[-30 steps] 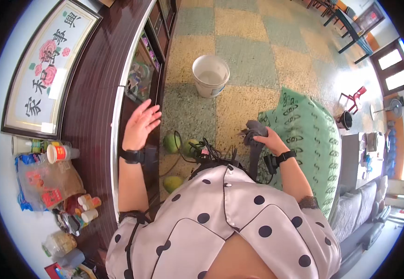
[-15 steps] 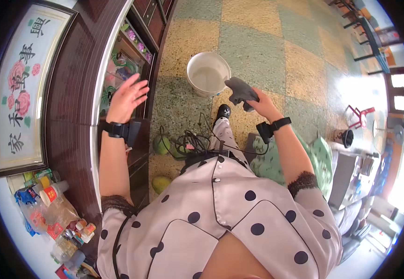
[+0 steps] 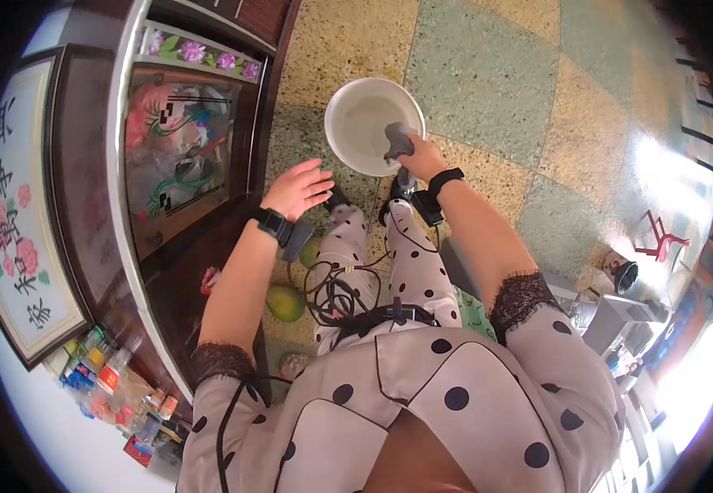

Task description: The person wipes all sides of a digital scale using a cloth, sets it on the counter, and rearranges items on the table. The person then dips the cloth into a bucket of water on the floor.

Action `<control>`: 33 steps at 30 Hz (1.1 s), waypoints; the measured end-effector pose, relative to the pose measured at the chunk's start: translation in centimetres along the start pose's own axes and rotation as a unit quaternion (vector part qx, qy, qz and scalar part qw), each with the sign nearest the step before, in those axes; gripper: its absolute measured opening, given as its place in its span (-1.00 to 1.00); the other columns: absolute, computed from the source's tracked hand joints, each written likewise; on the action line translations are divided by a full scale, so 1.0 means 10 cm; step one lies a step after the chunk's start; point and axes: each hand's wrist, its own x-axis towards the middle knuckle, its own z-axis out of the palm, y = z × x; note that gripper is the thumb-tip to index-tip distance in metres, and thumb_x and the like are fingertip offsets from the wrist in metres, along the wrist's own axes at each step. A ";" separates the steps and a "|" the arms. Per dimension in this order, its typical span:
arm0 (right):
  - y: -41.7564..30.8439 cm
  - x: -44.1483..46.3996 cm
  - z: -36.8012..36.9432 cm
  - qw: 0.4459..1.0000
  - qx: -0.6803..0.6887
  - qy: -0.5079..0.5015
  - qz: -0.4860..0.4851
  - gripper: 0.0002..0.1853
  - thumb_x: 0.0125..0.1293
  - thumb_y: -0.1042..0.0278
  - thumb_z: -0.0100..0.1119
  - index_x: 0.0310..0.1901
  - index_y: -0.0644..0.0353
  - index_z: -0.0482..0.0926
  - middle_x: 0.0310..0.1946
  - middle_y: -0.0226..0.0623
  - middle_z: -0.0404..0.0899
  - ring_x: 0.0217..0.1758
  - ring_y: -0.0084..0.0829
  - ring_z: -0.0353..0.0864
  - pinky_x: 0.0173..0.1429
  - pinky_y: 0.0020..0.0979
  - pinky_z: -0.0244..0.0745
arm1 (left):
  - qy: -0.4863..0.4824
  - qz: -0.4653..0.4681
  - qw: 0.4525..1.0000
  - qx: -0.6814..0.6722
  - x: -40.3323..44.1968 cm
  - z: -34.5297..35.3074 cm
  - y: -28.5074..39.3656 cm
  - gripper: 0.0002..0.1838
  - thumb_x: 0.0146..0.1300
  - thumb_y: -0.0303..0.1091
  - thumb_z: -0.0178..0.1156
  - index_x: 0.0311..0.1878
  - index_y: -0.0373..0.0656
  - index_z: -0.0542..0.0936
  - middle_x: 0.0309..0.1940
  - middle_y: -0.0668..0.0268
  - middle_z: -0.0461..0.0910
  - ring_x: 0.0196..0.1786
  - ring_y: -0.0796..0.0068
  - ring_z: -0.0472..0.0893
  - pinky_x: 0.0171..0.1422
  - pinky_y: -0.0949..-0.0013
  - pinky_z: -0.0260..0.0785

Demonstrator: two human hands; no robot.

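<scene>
A grey cloth (image 3: 398, 141) is gripped in my right hand (image 3: 424, 158), over the right part of the white bucket (image 3: 338, 131). The bucket stands on the tiled floor, and its pale inside shows. My left hand (image 3: 296, 191) holds nothing; its fingers are spread, a little below and left of the bucket. Black cables (image 3: 342, 292) lie over my lap and legs.
On my left runs a dark wooden cabinet (image 3: 241, 156) with a glass door. A green-yellow fruit (image 3: 285, 304) is on the floor beside my leg. Further right are a red stool (image 3: 660, 237) and a dark bin (image 3: 622, 274).
My right hand has carried the grey cloth forward and left, over the bucket. My left hand has moved right, nearer the bucket. Both legs now show, and the view sits closer to the bucket.
</scene>
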 end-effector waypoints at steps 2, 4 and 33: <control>0.11 0.25 0.11 1.000 0.012 -0.010 0.014 -0.28 0.04 0.21 0.29 0.27 0.24 0.35 0.05 0.04 0.56 0.07 0.00 0.57 0.15 -0.15 0.48 | -0.004 -0.041 0.994 -0.103 0.48 -0.02 -0.15 -0.43 0.38 -0.31 0.08 0.40 -0.17 0.19 0.17 0.08 0.46 0.16 0.17 0.51 0.20 0.08 0.41; 0.17 0.43 0.24 0.999 -0.004 -0.026 0.041 -0.27 0.04 0.18 0.30 0.27 0.26 0.35 0.05 0.04 0.55 0.07 0.00 0.57 0.16 -0.15 0.48 | 0.014 -0.082 0.987 -0.137 0.91 0.04 -0.24 -0.51 0.38 -0.26 0.11 0.33 -0.11 0.29 0.20 0.05 0.43 0.24 0.12 0.45 0.30 0.02 0.35; 2.39 3.43 2.77 0.951 -0.274 -0.058 0.132 -0.71 0.28 0.35 0.07 0.02 0.06 0.61 0.06 -0.17 0.56 0.08 -0.17 0.59 0.04 -0.19 0.55 | 0.070 -0.172 0.959 -0.214 4.57 -0.55 -1.16 -0.30 0.18 -0.22 0.26 0.34 0.03 0.16 0.39 0.05 -0.09 0.47 0.00 -0.06 0.27 -0.51 0.02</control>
